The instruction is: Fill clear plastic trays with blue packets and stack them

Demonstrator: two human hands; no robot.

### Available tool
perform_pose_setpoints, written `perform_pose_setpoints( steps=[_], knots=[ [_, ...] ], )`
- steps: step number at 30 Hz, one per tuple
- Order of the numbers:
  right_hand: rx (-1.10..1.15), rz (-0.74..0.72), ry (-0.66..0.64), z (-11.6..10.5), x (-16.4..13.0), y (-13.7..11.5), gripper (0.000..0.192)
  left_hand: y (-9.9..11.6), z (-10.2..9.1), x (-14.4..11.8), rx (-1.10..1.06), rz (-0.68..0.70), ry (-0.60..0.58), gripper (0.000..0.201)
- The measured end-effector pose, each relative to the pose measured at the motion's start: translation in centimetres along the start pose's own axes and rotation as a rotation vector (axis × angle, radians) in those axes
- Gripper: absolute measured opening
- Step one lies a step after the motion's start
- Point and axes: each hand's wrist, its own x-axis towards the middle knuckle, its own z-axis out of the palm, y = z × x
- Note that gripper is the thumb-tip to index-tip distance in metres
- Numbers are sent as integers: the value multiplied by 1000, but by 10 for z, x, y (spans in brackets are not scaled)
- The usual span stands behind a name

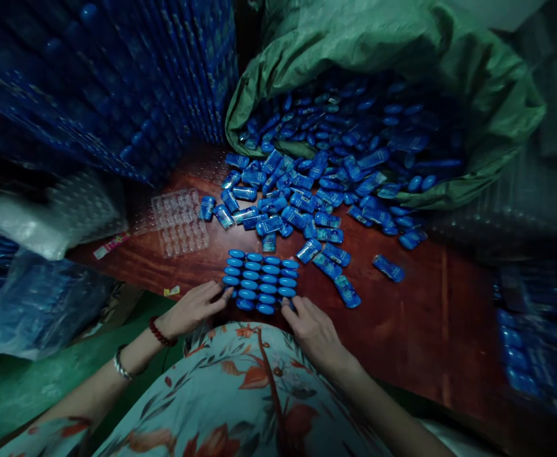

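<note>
Shirt (pixel 230 393): floral, nearest me, just short of the grid (pixel 269 279).
L hand (pixel 199 309): fingertips touching grid's L side; pinch or light rest, can't tell.
R hand (pixel 312 322): fingers curled at grid's lower R corner, touching; can't tell if it's a firm grip either.
Grid: blue packs side by side, approx. 4 cols, rounded ends up, at the table's (pixel 411 330) near edge btwn my hands. What's underneath is hidden.
Grid risk: uneven push from one hand cd skew the cols; it's nr the edge, so a hard pull my way might drop some.
Packs (pixel 301 202): loose heap beyond grid, lying at all angles, a few strays out R.
Packs risk: R arm swinging wide cd sweep strays off line.
Trays (pixel 183 231): clear, moulded, L of heap. Prob. light, so a brush of L hand cd shift them.
Sack (pixel 307 54): green, behind heap, mouth open my way, lots more packs in it. Tug on the rim cd spill extra onto heap.
Stacks (pixel 197 82): tall, blue, far L. A knock might topple them, I'd guess.
</note>
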Motion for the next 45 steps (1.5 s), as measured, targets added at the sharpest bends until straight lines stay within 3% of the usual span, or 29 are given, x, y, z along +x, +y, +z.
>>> perform_pose_setpoints(
  steps=[7, 11, 15, 17, 18, 21, 24, 31, 37, 41, 43, 45],
  knots=[
    [-68, 9, -67, 4, 24, -16, 22, 1, 13, -13, 44, -142, 85, 41],
    [10, 18, 100, 5, 13, -11, 24, -6, 9, -16, -32, -344, 260, 33],
    [110, 127, 325, -9, 28, 18, 26, -40, -3, 29, -262, -465, 379, 27],
    [151, 197, 310, -16, 59, 42, 29, -60, -5, 70, -275, -391, 280, 25],
    [192, 165, 240, -19, 77, 55, 30, -69, -5, 92, -246, -298, 191, 25],
    [245, -100, -24, -20, 130, 87, 33, -83, 0, 150, -19, -42, -96, 30],
    [159, -272, -183, -10, 158, 98, 37, -91, 5, 174, 146, -52, -261, 39],
    [-12, -236, -135, 12, 153, 105, 33, -110, 17, 149, -11, -105, -205, 34],
    [94, -87, 112, 17, 127, 121, 30, -110, 11, 125, -282, -217, -93, 51],
    [439, 172, 373, 5, 79, 116, 25, -92, -12, 89, -401, -448, 128, 34],
    [616, 381, 389, -2, 48, 108, 26, -78, -20, 63, -457, -622, 291, 30],
    [734, 501, 299, -4, 18, 96, 29, -61, -20, 35, -498, -795, 436, 28]
  ],
)
